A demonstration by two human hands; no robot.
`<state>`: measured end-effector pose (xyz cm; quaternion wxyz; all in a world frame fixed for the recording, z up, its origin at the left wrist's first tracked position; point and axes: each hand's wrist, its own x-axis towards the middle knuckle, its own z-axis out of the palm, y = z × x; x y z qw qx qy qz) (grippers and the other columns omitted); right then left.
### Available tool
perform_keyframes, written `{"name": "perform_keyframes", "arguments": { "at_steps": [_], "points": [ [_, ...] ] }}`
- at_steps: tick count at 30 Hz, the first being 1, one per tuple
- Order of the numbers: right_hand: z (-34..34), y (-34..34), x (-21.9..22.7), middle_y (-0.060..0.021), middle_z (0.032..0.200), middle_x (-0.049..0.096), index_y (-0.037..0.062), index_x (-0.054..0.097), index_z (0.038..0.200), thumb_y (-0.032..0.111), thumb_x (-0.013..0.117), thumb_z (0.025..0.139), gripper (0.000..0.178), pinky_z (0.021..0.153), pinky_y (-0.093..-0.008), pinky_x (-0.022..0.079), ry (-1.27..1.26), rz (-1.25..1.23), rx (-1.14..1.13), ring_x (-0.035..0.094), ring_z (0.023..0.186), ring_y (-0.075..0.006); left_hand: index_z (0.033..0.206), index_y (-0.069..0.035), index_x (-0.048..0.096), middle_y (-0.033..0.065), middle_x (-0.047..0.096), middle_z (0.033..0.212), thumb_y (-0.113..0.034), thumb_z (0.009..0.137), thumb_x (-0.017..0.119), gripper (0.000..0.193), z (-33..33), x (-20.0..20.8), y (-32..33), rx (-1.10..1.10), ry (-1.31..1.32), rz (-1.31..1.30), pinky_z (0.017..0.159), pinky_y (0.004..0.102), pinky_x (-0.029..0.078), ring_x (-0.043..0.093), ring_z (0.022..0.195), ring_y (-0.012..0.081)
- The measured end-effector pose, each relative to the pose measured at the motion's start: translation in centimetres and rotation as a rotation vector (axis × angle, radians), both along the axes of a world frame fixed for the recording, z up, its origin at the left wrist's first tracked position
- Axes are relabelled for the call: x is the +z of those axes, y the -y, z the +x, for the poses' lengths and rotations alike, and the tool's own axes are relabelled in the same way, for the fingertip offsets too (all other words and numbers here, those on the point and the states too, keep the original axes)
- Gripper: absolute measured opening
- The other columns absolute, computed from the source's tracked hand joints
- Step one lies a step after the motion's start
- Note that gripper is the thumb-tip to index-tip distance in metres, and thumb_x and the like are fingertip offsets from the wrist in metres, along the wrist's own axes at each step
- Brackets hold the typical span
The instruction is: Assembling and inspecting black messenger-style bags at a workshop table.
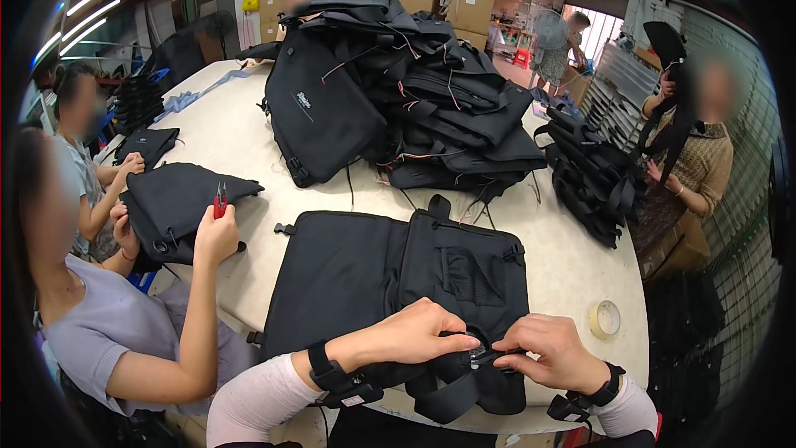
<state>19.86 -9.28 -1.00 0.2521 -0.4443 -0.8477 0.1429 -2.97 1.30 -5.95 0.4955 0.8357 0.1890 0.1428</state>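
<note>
A black bag (340,282) lies spread flat on the table in front of me, with a mesh pocket (471,275) on its right half. Over the bag's lower right part, my left hand (419,333) is closed, thumb and fingers pinching a black strap (452,398) that loops down over the near edge. Close beside it, my right hand (551,350) pinches the same strapping between thumb and fingers. A small shiny buckle-like piece (478,352) shows between the two hands; its details are partly hidden by my fingers.
A tall pile of black bags (327,108) covers the table's far middle. At right lie a tape roll (604,319) and a heap of black straps (589,174). A person at left holds red snips (220,201) over another bag (178,207); one at right handles a black strap (665,43).
</note>
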Motion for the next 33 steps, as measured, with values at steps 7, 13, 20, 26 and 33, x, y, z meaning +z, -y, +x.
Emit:
{"name": "perform_keyframes", "arguments": {
  "at_steps": [7, 13, 20, 26, 33],
  "points": [
    [-0.1, -0.3, 0.1, -0.0023, 0.075, 0.064, 0.0085, 0.070, 0.086, 0.021, 0.080, 0.076, 0.019, 0.056, -0.0323, 0.047, 0.026, 0.022, 0.026, 0.060, 0.066, -0.0209, 0.070, 0.004, 0.062, 0.0131, 0.045, 0.050, -0.037, 0.094, 0.065, 0.048, 0.1, -0.1, -0.2, -0.008, -0.022, 0.018, 0.050, 0.0371, 0.034, 0.040, 0.045, 0.0203],
    [-0.1, -0.6, 0.3, -0.0011, 0.074, 0.062, 0.0103, 0.070, 0.085, 0.023, 0.079, 0.078, 0.017, 0.054, -0.0325, 0.046, 0.091, 0.043, 0.054, 0.059, 0.066, -0.0203, 0.073, 0.004, 0.066, 0.0140, 0.048, 0.051, -0.037, 0.094, 0.066, 0.046, 0.1, 0.1, -0.1, -0.002, -0.031, 0.021, 0.050, 0.0370, 0.034, 0.041, 0.045, 0.0205],
    [0.3, -1.7, 0.5, 0.0007, 0.077, 0.067, 0.0116, 0.071, 0.087, 0.022, 0.083, 0.074, 0.020, 0.056, -0.0311, 0.047, 0.153, 0.037, 0.125, 0.062, 0.066, -0.0188, 0.074, 0.004, 0.066, 0.0131, 0.046, 0.050, -0.036, 0.093, 0.067, 0.044, 0.1, 0.2, -0.2, -0.010, -0.063, 0.014, 0.049, 0.0372, 0.034, 0.040, 0.045, 0.0198],
    [0.7, -2.8, -0.5, 0.0009, 0.072, 0.059, 0.0127, 0.070, 0.086, 0.026, 0.077, 0.080, 0.017, 0.054, -0.0318, 0.044, 0.071, 0.027, 0.196, 0.058, 0.066, -0.0182, 0.072, 0.004, 0.065, 0.0121, 0.045, 0.050, -0.035, 0.093, 0.066, 0.045, 0.3, 0.1, 0.0, -0.002, -0.047, -0.009, 0.049, 0.0374, 0.033, 0.038, 0.046, 0.0189],
    [0.6, -4.5, 0.0, 0.0001, 0.075, 0.060, 0.0111, 0.070, 0.088, 0.024, 0.076, 0.082, 0.015, 0.059, -0.0320, 0.046, 0.040, -0.055, 0.336, 0.058, 0.069, -0.0197, 0.071, 0.004, 0.063, 0.0109, 0.044, 0.050, -0.035, 0.094, 0.066, 0.045, 0.1, 0.0, -0.1, -0.005, -0.062, -0.011, 0.049, 0.0368, 0.032, 0.036, 0.047, 0.0180]
  ]
}}
